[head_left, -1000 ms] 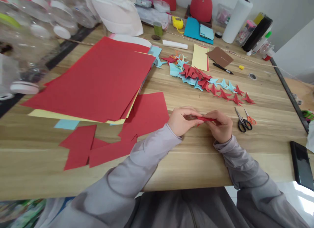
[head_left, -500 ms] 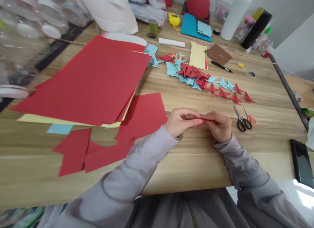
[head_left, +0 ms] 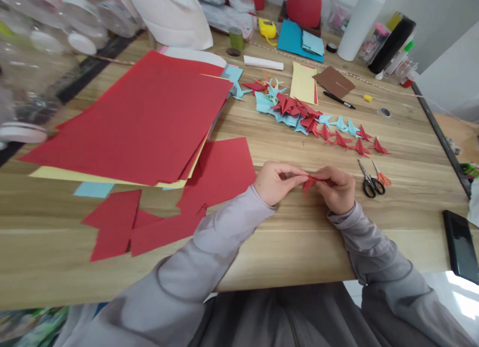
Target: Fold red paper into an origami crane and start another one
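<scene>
Head cam: L hand [head_left: 274, 182] & R hand [head_left: 337, 188] both pinching sm. folded red paper [head_left: 308, 186]. Blk-handled scissors [head_left: 369, 179] nr R hand on tbl [head_left: 299, 257].

A yellow plastic tape measure [head_left: 267, 29] lies near an olive-green cylindrical container [head_left: 235, 38] at the rear of the wood-grain table [head_left: 419, 197], a tall white cylindrical bottle [head_left: 359, 28] stands beside a small round black object [head_left: 331, 47], and a flat black rectangular phone [head_left: 461, 247] lies at the near right corner.
</scene>
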{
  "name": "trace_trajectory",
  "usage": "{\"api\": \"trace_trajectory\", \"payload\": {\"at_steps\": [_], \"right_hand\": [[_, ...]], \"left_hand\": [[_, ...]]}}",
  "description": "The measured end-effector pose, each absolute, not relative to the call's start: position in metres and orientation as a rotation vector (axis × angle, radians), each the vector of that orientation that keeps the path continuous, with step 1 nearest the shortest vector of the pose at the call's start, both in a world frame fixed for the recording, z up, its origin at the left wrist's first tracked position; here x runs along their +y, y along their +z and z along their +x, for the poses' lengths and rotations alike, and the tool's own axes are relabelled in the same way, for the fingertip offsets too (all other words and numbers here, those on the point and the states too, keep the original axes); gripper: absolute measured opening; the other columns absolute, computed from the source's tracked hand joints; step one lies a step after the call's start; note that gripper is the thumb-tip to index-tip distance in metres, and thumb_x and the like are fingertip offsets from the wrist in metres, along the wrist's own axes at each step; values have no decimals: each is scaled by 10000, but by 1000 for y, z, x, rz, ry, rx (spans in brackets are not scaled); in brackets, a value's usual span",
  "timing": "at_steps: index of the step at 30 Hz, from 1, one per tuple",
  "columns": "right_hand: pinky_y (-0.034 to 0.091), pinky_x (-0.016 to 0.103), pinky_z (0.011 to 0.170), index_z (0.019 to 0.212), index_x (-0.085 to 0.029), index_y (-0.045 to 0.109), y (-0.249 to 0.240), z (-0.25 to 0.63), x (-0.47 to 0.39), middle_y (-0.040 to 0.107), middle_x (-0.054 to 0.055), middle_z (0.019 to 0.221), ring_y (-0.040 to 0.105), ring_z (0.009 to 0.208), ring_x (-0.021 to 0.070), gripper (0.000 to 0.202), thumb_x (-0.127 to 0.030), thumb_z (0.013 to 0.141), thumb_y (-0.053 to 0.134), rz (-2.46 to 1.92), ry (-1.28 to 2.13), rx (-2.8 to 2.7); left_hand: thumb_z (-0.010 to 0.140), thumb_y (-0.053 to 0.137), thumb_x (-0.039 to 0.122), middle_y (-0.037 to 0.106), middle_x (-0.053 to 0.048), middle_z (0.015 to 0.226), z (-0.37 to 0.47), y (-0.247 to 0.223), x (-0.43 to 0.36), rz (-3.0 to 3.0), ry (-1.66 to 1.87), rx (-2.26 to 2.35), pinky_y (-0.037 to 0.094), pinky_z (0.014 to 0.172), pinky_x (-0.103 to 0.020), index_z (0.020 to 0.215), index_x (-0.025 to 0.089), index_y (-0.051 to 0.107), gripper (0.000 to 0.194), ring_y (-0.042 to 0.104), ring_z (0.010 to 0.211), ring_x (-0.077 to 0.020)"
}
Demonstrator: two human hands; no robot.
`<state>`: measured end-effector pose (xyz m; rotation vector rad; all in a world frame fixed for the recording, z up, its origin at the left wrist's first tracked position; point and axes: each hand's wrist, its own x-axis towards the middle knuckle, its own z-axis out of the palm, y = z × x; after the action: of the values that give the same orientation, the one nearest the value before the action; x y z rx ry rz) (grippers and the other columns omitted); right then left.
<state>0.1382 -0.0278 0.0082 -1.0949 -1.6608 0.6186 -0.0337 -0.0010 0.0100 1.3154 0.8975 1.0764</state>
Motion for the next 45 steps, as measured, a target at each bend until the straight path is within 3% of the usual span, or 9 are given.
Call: {"api": "trace_trajectory", "payload": {"at_steps": [8, 15, 21, 32, 45], "right_hand": [[523, 272, 580, 738, -214, 728, 9, 136, -28, 716, 24, 693, 654, 631, 150, 35, -188, 745, 706, -1046, 653, -1609], [529, 271, 588, 771, -210, 738, 7, 137, -30, 728, 33, 721, 662, 639, 152, 54, -190, 750, 692, -1086, 638, -1675], [544, 280, 620, 826, -216, 746, 10, 138, -29, 745, 46, 764, 679, 667, 156, 82, -219, 789, 673, -1021, 689, -1713], [545, 261, 595, 816, -204, 745, 11, 137, -29, 728, 29, 716, 669, 635, 141, 77, -226, 790, 675, -1056, 817, -1614], [539, 271, 616, 800, -206, 736, 15, 135, -29, 728, 32, 708, 670, 643, 142, 95, -253, 821, 656, -1061, 751, -1728]], "left_hand": [[650, 773, 312, 724, -59, 717, -32, 10, -2, 1286, 1083, 893, 516, 606, -261, 714, 152, 744, 174, 642, 637, -140], [437, 886, 297, 716, -49, 657, -30, 10, -2, 1117, 1004, 902, 541, 601, -271, 679, 134, 726, 333, 651, 594, -146], [499, 864, 331, 707, -50, 613, -33, 15, -3, 1157, 1020, 894, 532, 555, -269, 637, 143, 724, 273, 637, 539, -143], [466, 874, 392, 680, -32, 561, -35, 21, -1, 1120, 1027, 856, 517, 519, -262, 609, 145, 699, 335, 610, 493, -129], [508, 856, 395, 730, -56, 689, -34, 13, -1, 892, 925, 849, 567, 662, -319, 693, 149, 732, 333, 681, 635, -168]]}}
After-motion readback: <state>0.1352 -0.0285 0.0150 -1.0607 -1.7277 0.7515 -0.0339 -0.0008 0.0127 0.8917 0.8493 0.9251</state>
